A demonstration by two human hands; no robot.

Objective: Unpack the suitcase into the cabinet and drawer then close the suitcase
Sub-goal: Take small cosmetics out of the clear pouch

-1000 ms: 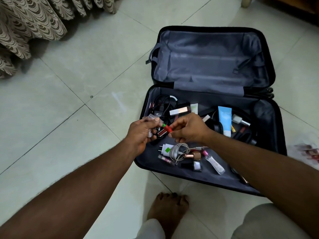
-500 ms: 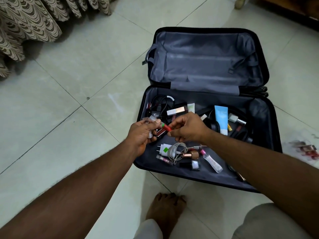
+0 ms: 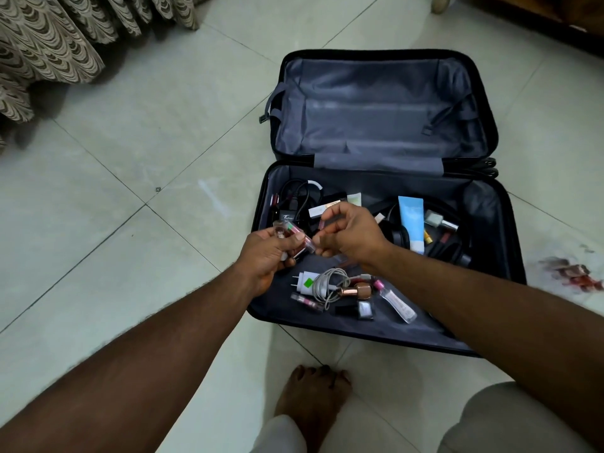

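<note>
The floor [image 3: 137, 152] is pale, glossy tile with thin dark grout lines running diagonally. Far left of it hangs a beige curtain [image 3: 49, 37] with a brown scallop pattern, its hem touching the tiles. At the floor's far right edge stands dark wooden furniture [image 3: 555, 11]. A reddish smear [image 3: 572, 274] marks the tile at right. Light is soft and even.

Items in left hand [image 3: 266, 256] blurred; cables [image 3: 438, 246] partly hidden behind right hand [image 3: 349, 235].
</note>
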